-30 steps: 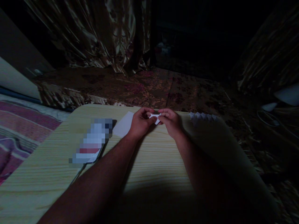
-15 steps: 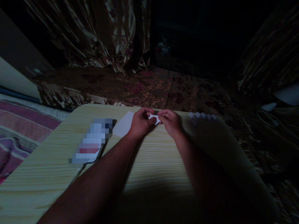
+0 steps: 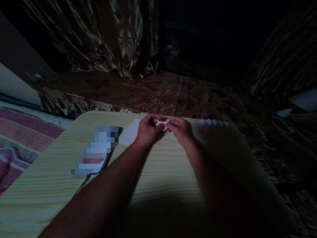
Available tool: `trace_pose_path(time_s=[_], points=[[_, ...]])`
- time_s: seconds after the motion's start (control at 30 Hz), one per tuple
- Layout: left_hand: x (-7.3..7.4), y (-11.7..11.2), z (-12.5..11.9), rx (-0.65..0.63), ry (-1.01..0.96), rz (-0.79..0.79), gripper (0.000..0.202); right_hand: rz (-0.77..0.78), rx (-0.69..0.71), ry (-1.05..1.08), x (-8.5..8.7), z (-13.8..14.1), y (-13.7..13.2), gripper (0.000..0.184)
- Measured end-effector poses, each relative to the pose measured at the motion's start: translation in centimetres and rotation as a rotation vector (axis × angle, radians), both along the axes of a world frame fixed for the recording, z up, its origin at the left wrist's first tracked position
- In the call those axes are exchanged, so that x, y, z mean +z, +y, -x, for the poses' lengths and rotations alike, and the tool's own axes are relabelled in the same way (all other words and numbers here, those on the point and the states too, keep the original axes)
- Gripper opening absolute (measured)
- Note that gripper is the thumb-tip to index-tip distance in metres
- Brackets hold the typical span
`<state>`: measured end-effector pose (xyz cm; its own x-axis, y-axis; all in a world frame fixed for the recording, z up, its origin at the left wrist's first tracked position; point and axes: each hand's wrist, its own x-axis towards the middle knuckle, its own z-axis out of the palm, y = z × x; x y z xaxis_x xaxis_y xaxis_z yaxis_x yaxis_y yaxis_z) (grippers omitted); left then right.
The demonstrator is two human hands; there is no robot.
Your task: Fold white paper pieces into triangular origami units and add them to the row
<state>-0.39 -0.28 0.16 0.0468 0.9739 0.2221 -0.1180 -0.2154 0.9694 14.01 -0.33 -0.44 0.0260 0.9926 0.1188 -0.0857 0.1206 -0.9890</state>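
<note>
Near the far edge of the wooden table (image 3: 158, 168), a small folded piece of white paper (image 3: 162, 124) is held between both hands. My left hand (image 3: 148, 130) pinches its left side, thumb on the near face. From the other side my right hand (image 3: 180, 129) grips it with thumb and fingers. Two pointed corners stick up from the paper; the fingers hide its back. White paper sheets (image 3: 130, 132) lie flat just left of my left hand. Several small folded white paper pieces (image 3: 215, 123) sit in a row to the right of my right hand.
A pixelated flat device, perhaps a phone (image 3: 96, 150), rests on the table's left part, with a thin cable beside it. A striped bedspread (image 3: 19, 135) is at left. Patterned cloth (image 3: 148, 92) and curtains (image 3: 123, 36) lie beyond the table; a white cable (image 3: 283, 124) is at right.
The white paper has tilted slightly between the fingers, and its two upper points show more clearly. Both hands keep their hold in nearly the same place.
</note>
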Motion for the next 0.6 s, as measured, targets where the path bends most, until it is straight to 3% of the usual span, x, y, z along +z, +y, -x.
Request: trace_pose_path(time_s=[0.6], points=[[-0.32, 0.08, -0.03, 0.012, 0.037, -0.009, 0.029, -0.007, -0.038, -0.005, 0.40, 0.28, -0.08, 0.013]])
